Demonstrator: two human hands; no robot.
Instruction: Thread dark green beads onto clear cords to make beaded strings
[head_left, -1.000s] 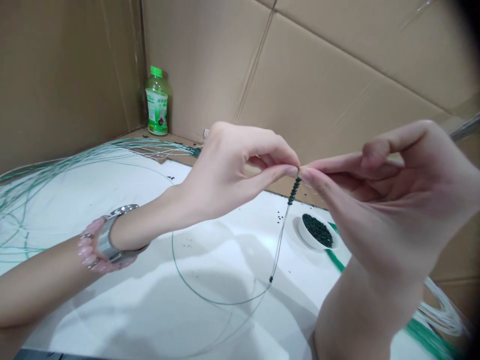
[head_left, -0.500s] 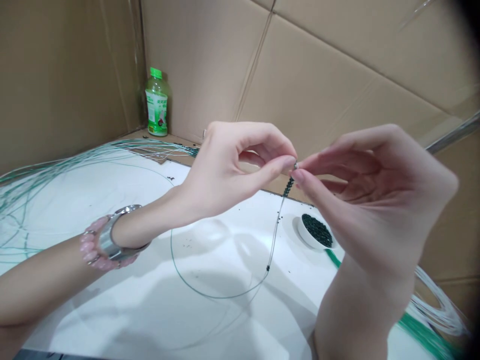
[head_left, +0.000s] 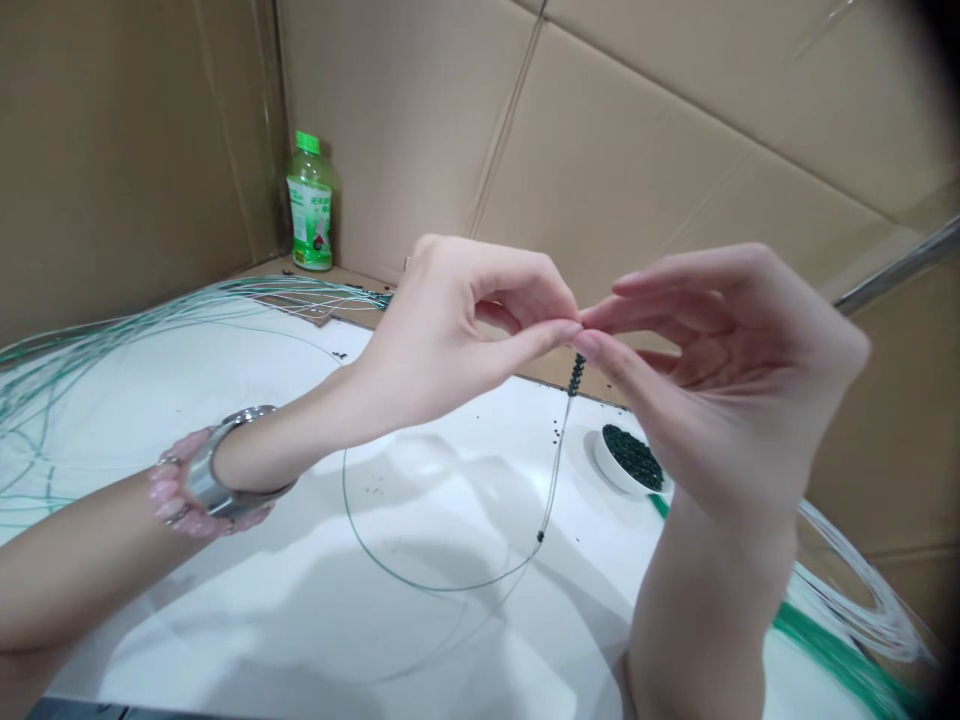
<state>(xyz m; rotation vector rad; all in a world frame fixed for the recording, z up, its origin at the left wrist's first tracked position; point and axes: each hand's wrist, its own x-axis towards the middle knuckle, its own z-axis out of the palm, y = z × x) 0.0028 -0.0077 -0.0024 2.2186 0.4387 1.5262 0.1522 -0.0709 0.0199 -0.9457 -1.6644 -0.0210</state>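
Thumb and index finger of my left hand (head_left: 457,325) are pinched together, and the pinched fingertips of my right hand (head_left: 712,360) touch them. From where they meet hangs a short string of dark green beads (head_left: 576,375). What lies right between the fingertips is hidden; it appears to be the top of this beaded string. Thin cord (head_left: 553,470) runs down from the beads to a small dark bead (head_left: 540,537), then curves left as a green loop (head_left: 420,587) above the white surface. A white bowl (head_left: 604,464) of dark beads (head_left: 631,458) stands just left of my right wrist.
At the back left stands a green-capped bottle (head_left: 309,210) against the cardboard wall (head_left: 390,120). Bundled green and white cords (head_left: 150,325) spread over the left of the white surface (head_left: 315,620). More green cords (head_left: 840,650) and coiled white cords (head_left: 862,590) lie at right.
My right hand has shifted left and its fingertips have closed in against my left ones, covering the top of the beaded string. My left hand has moved slightly left.
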